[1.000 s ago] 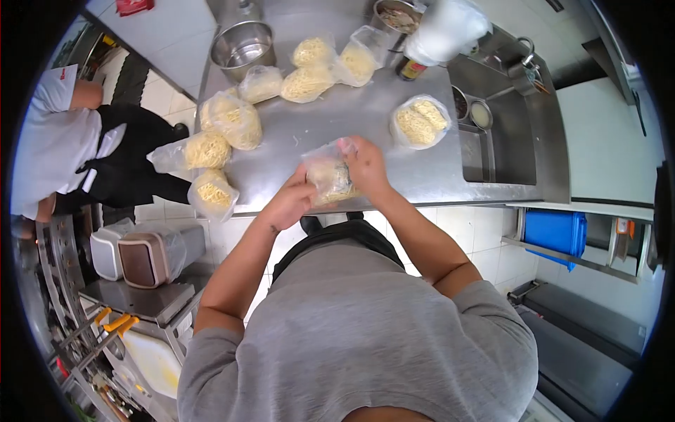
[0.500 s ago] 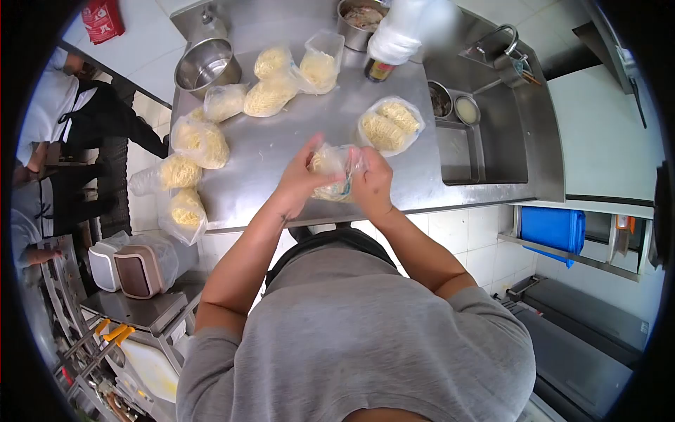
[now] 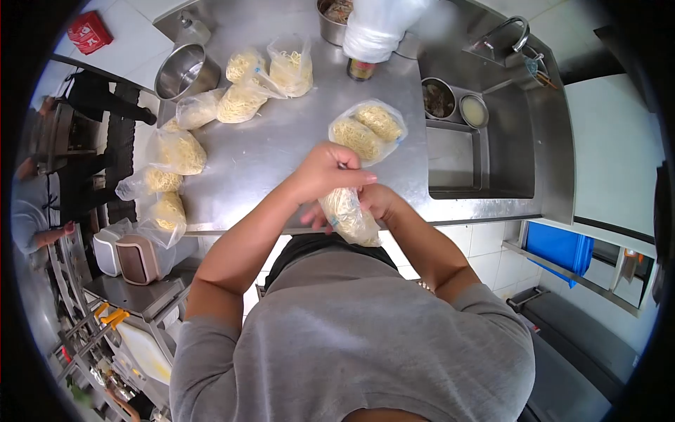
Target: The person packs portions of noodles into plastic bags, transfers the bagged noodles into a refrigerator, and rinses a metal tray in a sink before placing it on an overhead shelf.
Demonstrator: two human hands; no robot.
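A clear plastic bag of noodles (image 3: 349,216) hangs tilted between my hands in front of the table's near edge. My left hand (image 3: 327,171) is closed at the bag's gathered top, thumb and fingers pinched together. Behind and under the bag, my right hand (image 3: 376,200) wraps round it, and its fingertips show blurred on the left side. Just beyond my hands, an open bag with two noodle bundles (image 3: 367,131) lies on the steel table (image 3: 274,162).
More bagged noodles (image 3: 241,102) line the table's left and back. A steel pot (image 3: 187,72), a spray bottle (image 3: 192,29), a dark bottle (image 3: 361,69) and a roll of plastic bags (image 3: 376,32) stand behind. The sink (image 3: 513,162) is right. Co-workers (image 3: 42,204) stand far left.
My hands have brought the noodle bag nearer my body, over the table edge. My left hand has moved onto its top, while my right hand has gone lower round it. The view has shifted slightly.
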